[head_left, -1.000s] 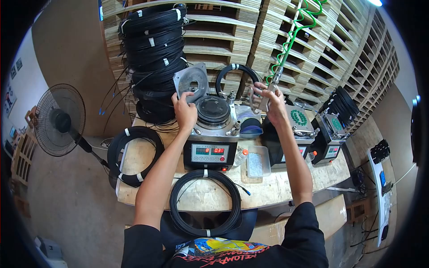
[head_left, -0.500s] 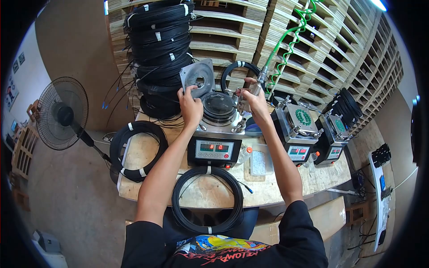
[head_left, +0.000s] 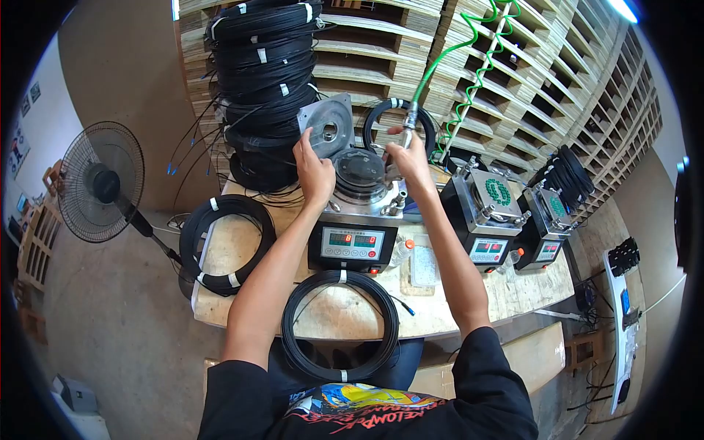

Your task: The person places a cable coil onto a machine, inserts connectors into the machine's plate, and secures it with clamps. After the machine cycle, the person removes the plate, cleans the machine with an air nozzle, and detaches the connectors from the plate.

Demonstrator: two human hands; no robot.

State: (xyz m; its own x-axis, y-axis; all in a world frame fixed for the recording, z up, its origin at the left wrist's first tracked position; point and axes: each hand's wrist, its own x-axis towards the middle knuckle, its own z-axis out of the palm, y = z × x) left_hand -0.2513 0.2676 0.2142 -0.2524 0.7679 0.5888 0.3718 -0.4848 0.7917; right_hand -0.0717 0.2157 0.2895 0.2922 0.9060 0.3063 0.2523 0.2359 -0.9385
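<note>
Disc (head_left: 359, 168) lies between hands, near both: 9 o'clock from right hand (head_left: 413, 163), 3 o'clock from left hand (head_left: 315, 174). Right clamped round gun (head_left: 408, 134), upper part pointing 12 o'clock, nozzle blurred. Left gripping plate (head_left: 335, 119), at disc's 11 o'clock.

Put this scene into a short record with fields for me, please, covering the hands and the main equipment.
Left hand: touching a tilted metal plate
Right hand: gripping a metal tool on a green hose
Nearest machine: round dark disc on top, display lit
Other machines: two, to the right
Front coil: black, overhanging the front of the bench
Cable stack: tall, at the bench's back left
</note>
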